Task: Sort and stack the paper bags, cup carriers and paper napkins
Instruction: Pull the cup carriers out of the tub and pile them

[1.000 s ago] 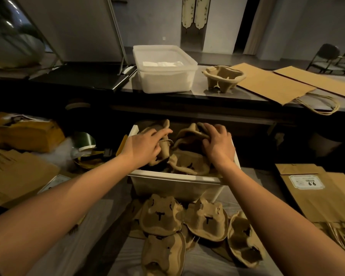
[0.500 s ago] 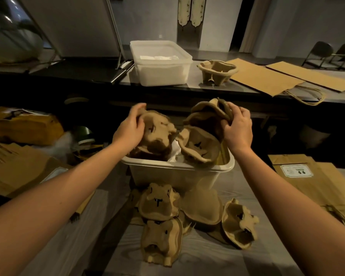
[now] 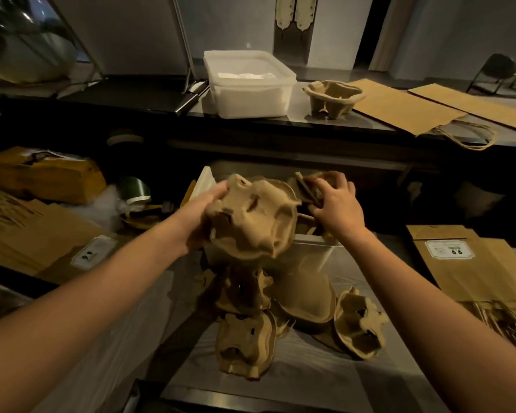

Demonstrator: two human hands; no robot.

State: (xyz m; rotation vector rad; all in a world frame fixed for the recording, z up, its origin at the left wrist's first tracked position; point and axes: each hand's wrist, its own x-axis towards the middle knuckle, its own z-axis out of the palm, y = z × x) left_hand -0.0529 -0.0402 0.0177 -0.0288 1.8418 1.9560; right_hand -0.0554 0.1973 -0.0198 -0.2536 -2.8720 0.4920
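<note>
1 cup carrier (image 3: pixel 251 222) in left hand (image 3: pixel 197 217) grip, carriers (image 3: pixel 307 186) in right hand (image 3: pixel 340 210)

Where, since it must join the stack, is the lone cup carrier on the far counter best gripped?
Probably pinch the cup carrier by its flared near rim, coming from above. It stands upright, wells open upward, rim exposed; the white tub sits to its left and a paper bag lies at its right.
</note>
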